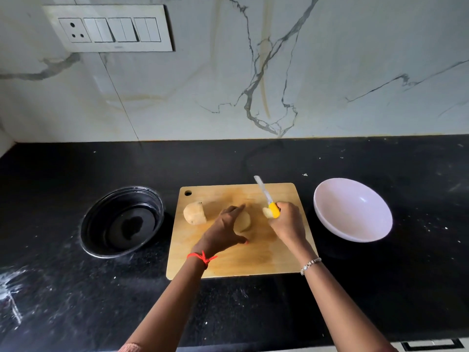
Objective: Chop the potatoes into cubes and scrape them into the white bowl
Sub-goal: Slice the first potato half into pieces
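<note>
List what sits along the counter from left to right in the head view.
Black pan → potato half at the cutting board's left end → left hand on a cut potato piece → right hand gripping the yellow-handled knife → white bowl.

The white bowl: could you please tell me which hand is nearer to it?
The right hand. It holds the knife over the board's right side, just left of the bowl. The left hand is farther left, on the potato piece mid-board.
</note>
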